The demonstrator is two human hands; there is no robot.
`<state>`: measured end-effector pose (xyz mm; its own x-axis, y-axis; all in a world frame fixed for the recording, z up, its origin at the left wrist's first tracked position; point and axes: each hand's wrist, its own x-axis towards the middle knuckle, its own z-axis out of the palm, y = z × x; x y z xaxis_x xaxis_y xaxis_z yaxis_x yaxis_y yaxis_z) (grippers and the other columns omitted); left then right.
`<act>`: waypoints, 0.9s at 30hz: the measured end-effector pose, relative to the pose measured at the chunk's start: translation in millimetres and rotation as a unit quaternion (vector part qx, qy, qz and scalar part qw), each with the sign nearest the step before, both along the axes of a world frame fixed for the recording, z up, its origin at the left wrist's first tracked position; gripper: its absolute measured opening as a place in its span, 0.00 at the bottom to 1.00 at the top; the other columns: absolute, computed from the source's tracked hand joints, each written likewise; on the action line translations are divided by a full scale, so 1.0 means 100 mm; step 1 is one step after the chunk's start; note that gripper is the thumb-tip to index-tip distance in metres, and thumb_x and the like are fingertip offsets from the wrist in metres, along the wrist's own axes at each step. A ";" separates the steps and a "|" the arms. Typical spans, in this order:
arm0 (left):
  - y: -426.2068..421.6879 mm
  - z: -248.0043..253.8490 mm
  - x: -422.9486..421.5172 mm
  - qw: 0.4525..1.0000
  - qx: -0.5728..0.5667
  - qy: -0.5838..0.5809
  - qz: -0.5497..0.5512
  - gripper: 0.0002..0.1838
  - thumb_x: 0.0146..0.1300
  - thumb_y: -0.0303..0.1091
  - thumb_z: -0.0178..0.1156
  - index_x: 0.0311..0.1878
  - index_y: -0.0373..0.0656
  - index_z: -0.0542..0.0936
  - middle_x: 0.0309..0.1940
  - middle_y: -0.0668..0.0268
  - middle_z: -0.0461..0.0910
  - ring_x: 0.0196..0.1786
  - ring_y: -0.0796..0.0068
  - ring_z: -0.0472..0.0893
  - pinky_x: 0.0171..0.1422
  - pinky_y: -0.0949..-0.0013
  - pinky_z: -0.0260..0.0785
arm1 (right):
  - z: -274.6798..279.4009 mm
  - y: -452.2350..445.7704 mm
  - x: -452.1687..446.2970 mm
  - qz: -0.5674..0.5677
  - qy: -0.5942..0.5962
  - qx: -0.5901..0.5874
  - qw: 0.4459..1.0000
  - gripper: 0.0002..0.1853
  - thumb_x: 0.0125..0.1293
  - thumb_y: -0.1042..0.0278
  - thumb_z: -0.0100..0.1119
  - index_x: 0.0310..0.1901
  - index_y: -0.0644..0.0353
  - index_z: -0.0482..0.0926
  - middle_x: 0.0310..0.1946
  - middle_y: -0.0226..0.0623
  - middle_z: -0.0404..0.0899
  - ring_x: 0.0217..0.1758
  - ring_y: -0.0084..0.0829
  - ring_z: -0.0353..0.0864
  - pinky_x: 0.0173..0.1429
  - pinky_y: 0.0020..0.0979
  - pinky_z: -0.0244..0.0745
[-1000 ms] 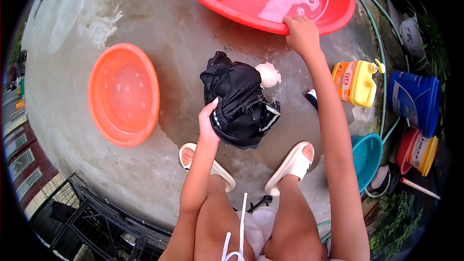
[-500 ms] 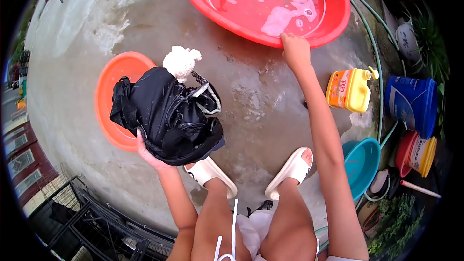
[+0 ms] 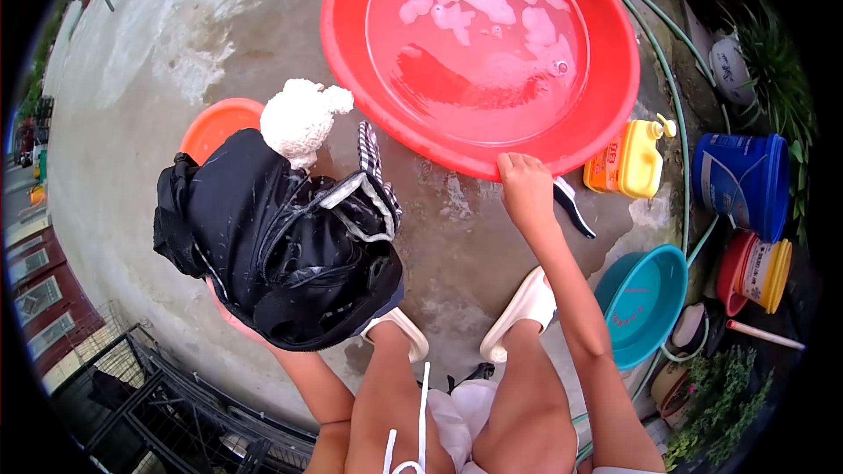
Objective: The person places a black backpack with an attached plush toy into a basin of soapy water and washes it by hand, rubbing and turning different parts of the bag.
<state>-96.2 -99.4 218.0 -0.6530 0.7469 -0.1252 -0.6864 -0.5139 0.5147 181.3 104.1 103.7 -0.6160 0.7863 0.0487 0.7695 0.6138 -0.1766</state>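
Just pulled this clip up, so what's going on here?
A person holds up a black bag-like item with the left hand, which is mostly hidden beneath it. The right hand grips the near rim of a large red basin, which holds water with patches of foam. A white fluffy piece shows at the bag's edge; whether it is attached is unclear. The bag partly hides an orange basin, and a yellow jug is beside the red one.

I can make out Chinese characters on the small bucket [image 3: 756, 273] and red ones on the jug [image 3: 634, 161], too small to read.
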 end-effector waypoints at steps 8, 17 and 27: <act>0.07 0.21 0.19 0.998 0.043 0.002 -0.034 0.25 0.65 0.44 0.43 0.60 0.37 0.67 0.59 0.55 0.67 0.60 0.55 0.68 0.66 0.54 0.58 | 0.10 -0.97 0.47 0.064 -0.076 0.010 0.995 0.09 0.47 0.72 0.54 0.32 0.61 0.71 0.30 0.37 0.74 0.38 0.32 0.77 0.41 0.29 0.72; 0.40 0.21 0.58 0.989 0.080 -0.045 -0.116 0.25 0.65 0.43 0.43 0.60 0.37 0.67 0.59 0.55 0.67 0.60 0.56 0.68 0.66 0.54 0.58 | 0.47 -1.57 0.99 0.159 -0.143 -0.107 0.971 0.13 0.45 0.70 0.53 0.35 0.61 0.71 0.32 0.35 0.72 0.40 0.33 0.76 0.40 0.28 0.72; 1.16 -0.14 1.11 0.966 -0.059 -0.128 -0.218 0.23 0.64 0.39 0.45 0.58 0.36 0.67 0.56 0.53 0.70 0.57 0.56 0.71 0.65 0.54 0.60 | 0.57 -1.42 1.12 0.100 -0.029 -0.271 0.957 0.21 0.44 0.70 0.60 0.43 0.60 0.70 0.37 0.37 0.69 0.42 0.35 0.71 0.44 0.28 0.70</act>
